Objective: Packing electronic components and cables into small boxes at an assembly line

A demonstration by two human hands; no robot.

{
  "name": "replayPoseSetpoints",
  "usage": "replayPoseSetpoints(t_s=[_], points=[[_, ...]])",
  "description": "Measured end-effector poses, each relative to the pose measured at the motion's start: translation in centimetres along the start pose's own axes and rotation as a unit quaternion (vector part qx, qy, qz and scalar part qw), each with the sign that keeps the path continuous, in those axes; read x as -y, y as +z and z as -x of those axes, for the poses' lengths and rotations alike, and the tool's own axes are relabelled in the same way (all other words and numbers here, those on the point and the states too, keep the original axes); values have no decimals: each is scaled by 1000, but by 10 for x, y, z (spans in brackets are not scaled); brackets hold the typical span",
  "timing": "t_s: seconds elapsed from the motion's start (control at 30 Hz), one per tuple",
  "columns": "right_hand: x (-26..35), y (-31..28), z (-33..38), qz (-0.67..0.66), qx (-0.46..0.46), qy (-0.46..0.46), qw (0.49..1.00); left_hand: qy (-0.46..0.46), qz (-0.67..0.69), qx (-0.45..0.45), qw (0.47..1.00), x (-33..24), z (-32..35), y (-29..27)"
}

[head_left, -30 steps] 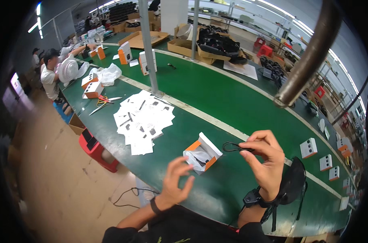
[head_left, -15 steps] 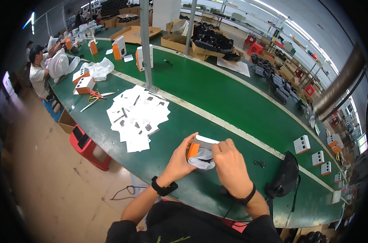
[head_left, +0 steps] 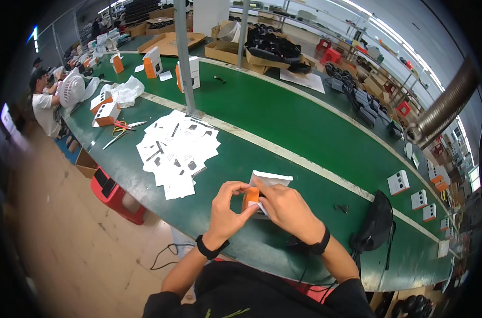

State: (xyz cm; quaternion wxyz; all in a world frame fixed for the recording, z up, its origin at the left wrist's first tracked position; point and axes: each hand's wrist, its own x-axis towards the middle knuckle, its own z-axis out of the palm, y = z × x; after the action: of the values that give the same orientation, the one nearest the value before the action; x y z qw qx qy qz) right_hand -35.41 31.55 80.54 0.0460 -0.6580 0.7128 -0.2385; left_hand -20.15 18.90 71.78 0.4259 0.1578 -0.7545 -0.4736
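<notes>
The left hand (head_left: 226,212) and right hand (head_left: 291,212) hold an open orange-and-white box (head_left: 252,196); a black cable (head_left: 341,209) lies on the bench (head_left: 241,159).

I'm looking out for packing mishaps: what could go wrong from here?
1. The left hand and right hand both work at the orange and white box; pressing hard might crease its orange part.
2. A small dark cable lies loose beyond the right hand, so it might be overlooked or brushed aside.
3. The paper sheets lie loosely overlapped; a passing arm could scatter them.
</notes>
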Motion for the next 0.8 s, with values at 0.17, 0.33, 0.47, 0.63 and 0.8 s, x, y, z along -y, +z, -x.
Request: replayPoseSetpoints(t_s=[0.17, 0.33, 0.47, 0.63, 0.8], points=[[-7, -12, 23, -15, -242, -46, 969, 76, -156, -78, 982, -15, -8, 18], [-26, 28, 58, -16, -266, -38, 963, 62, -266, -64, 960, -30, -15, 34], [-31, 47, 63, 33, -251, -69, 965, 4, -166, 31, 986, -12, -14, 26], [-40, 48, 66, 62, -227, -77, 969, 15, -97, 211, 973, -18, -27, -16], [-39, 46, 67, 3, -210, -66, 976, 178, -240, 123, 946, -3, -27, -15]])
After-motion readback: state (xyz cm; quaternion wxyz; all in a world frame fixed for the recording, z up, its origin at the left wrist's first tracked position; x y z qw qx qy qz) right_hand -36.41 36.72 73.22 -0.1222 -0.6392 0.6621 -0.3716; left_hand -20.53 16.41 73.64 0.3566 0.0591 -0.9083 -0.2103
